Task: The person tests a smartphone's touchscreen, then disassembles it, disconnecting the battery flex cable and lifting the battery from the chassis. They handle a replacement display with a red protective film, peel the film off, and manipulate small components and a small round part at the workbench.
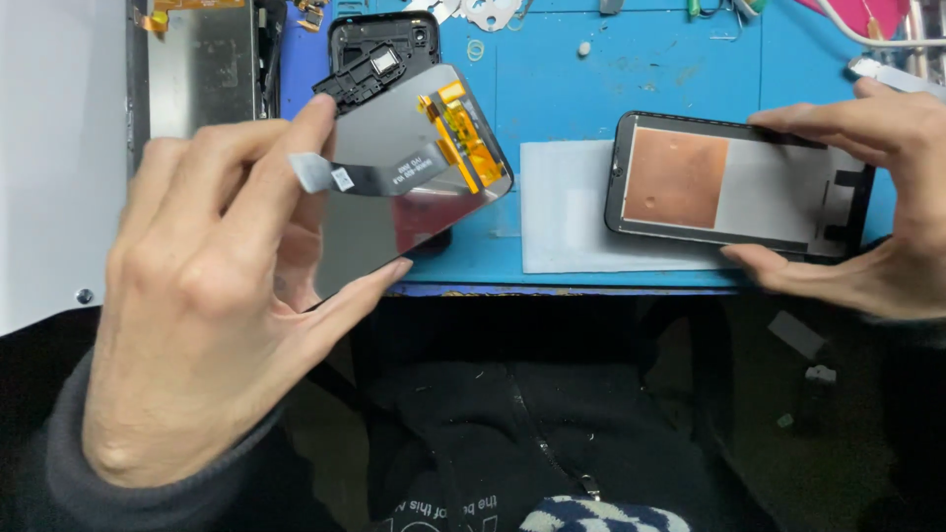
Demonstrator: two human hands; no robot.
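Containers: only the phone frame [739, 182] at right, lying flat on a white sheet [567, 207] on the blue mat [552, 89]. Inside the frame: a copper-coloured plate in the left half, a pale grey panel in the right half, black rim all round. Right hand [867, 207] clamped on the frame, fingers along its far edge, thumb on its near edge.

Left hand [212, 296] raised nearer the camera, pinching a screen panel [414, 167] between forefinger on the back and thumb at the near edge. Panel tilted, silver-grey back showing, orange flex strip at upper right, grey ribbon with a white tag across the middle.

Behind the panel, far: a black phone back [384, 44].
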